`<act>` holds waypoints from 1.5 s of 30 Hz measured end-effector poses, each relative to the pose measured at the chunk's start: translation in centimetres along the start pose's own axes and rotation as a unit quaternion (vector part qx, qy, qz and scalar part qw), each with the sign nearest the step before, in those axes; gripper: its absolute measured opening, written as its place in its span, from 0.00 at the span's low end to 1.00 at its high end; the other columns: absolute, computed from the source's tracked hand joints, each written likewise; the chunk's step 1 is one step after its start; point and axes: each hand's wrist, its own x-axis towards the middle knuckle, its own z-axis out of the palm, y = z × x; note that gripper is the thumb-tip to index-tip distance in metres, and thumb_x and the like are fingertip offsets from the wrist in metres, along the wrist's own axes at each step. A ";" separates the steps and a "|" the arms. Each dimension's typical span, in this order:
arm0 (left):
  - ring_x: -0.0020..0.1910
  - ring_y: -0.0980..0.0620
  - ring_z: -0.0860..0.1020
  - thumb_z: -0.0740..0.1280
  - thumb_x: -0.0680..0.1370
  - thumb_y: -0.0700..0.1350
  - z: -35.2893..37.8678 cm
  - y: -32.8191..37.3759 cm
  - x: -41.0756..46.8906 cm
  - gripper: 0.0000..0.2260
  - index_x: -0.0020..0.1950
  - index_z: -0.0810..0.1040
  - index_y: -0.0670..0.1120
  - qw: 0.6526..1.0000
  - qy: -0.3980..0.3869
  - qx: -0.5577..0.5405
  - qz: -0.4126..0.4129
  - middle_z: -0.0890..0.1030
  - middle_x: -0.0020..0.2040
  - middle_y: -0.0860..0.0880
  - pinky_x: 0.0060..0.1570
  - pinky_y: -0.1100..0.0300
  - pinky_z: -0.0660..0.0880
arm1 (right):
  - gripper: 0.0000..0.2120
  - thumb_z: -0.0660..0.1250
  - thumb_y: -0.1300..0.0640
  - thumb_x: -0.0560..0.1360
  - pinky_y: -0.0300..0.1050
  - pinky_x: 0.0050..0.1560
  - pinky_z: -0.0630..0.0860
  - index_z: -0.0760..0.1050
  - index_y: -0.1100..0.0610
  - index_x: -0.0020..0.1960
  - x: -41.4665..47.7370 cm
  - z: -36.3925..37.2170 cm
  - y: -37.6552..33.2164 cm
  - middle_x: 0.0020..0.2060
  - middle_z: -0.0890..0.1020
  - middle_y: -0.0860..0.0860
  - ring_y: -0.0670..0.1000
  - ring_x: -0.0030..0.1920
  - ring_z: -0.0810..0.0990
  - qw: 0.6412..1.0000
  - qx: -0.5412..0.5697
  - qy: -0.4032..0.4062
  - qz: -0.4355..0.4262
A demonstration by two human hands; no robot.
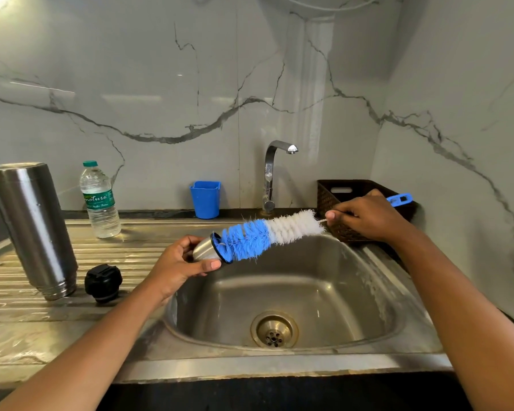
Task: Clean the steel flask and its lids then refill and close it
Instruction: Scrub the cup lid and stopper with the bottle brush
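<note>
While you hold the steel cup lid point(204, 249) over the sink point(368, 292), note the grip: your left hand point(178, 262) is curled round it, thumb below, fingers behind, with the open mouth facing 3 o'clock. Your right hand point(365, 215) pinches the wire stem of the bottle brush point(267, 234) near the handle end. The blue tip bristles are at the lid's mouth; how far inside they go, cannot tell.

Handling, judged: the lid is thin steel, light, rigid, and likely slick when wet, so keep fingers wrapped round the wall, not the rim. The brush is soft-bristled and its wire will probably flex; a hold close to the bristles should give more control.

The flask point(33, 226) stands mouth-down on the drainboard point(125, 253), at 9 o'clock from the basin. It is a tall brushed-steel cylinder with threads at the bottom end. Probably heavier than the lid; take it round mid-body.

The black inner lid point(103, 283) sits just beside the flask, at its 3 o'clock. It looks like ribbed plastic, so easy to grip.

The water bottle point(100, 200) is at 11 o'clock from the basin, the tap point(270, 173) at 12, and the basket point(327, 194) at 2.
</note>
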 end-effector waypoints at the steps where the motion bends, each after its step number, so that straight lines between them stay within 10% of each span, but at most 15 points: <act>1: 0.45 0.52 0.81 0.81 0.41 0.62 0.0 0.0 -0.1 0.46 0.55 0.76 0.45 1.000 0.004 -0.004 -0.008 0.81 0.50 0.46 0.38 0.61 0.80 | 0.17 0.56 0.41 0.77 0.42 0.53 0.57 0.82 0.46 0.47 0.0 0.0 0.1 0.30 0.81 0.49 0.44 0.34 0.74 1.000 0.003 0.000 0.001; 10: 0.47 0.48 0.80 0.72 0.66 0.37 0.3 0.0 0.0 0.20 0.56 0.74 0.45 0.989 0.041 -0.123 -0.077 0.78 0.53 0.43 0.36 0.60 0.81 | 0.13 0.60 0.43 0.77 0.45 0.56 0.58 0.81 0.46 0.51 -0.9 0.4 0.6 0.28 0.76 0.43 0.44 0.35 0.74 0.999 0.021 0.013 0.042; 15: 0.43 0.45 0.80 0.67 0.73 0.43 0.0 0.5 0.2 0.10 0.53 0.75 0.44 0.965 0.074 -0.226 -0.114 0.80 0.49 0.41 0.39 0.57 0.82 | 0.07 0.67 0.50 0.75 0.56 0.63 0.66 0.78 0.37 0.46 -1.4 1.1 0.9 0.42 0.82 0.38 0.44 0.49 0.79 0.985 0.163 0.030 0.054; 33: 0.50 0.46 0.79 0.65 0.71 0.54 0.3 1.3 0.1 0.15 0.50 0.76 0.45 0.925 0.045 -0.349 -0.146 0.79 0.52 0.40 0.46 0.54 0.74 | 0.11 0.67 0.60 0.76 0.52 0.60 0.72 0.78 0.47 0.54 -1.3 5.4 0.2 0.47 0.79 0.53 0.54 0.52 0.78 0.958 0.282 -0.004 0.058; 45: 0.52 0.46 0.76 0.60 0.76 0.55 0.9 1.4 -0.4 0.21 0.62 0.73 0.43 0.909 -0.002 -0.382 -0.167 0.77 0.58 0.40 0.44 0.54 0.76 | 0.08 0.69 0.58 0.75 0.60 0.58 0.70 0.81 0.49 0.52 -1.2 6.4 0.2 0.43 0.79 0.39 0.51 0.51 0.77 0.969 0.243 0.012 0.037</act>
